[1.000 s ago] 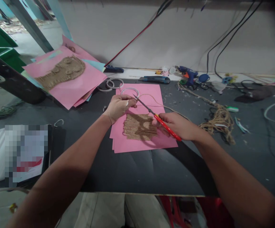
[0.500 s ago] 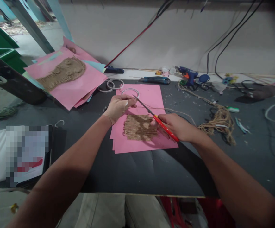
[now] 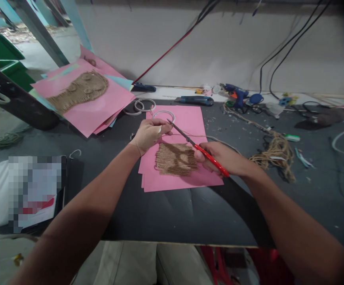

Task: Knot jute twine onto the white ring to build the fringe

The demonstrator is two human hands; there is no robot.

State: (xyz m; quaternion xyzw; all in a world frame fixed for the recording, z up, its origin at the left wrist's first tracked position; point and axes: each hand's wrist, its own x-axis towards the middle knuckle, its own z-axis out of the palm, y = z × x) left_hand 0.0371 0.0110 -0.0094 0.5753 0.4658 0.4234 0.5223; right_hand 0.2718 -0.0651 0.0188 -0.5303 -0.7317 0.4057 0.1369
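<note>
Clasping: red scissors [image 3: 202,151] are clamped in the right hand [image 3: 221,156], tips near the left fingertips.
Left hand [image 3: 148,136]: fingertips are pressed together; what is pinched cannot be told.
Mat [image 3: 174,160]: laid on pink paper [image 3: 191,118].
Twine [image 3: 274,155]: heaped on the table [image 3: 172,221], right of the paper.

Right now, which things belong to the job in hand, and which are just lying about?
Seemingly in the job:
red-handled scissors, in the right hand
twine, a strand running to the left hand
twine-covered patch
pink paper beneath it

Seemingly just lying about:
blue utility knife
green cord bundle
green-and-white piece by the twine
</note>
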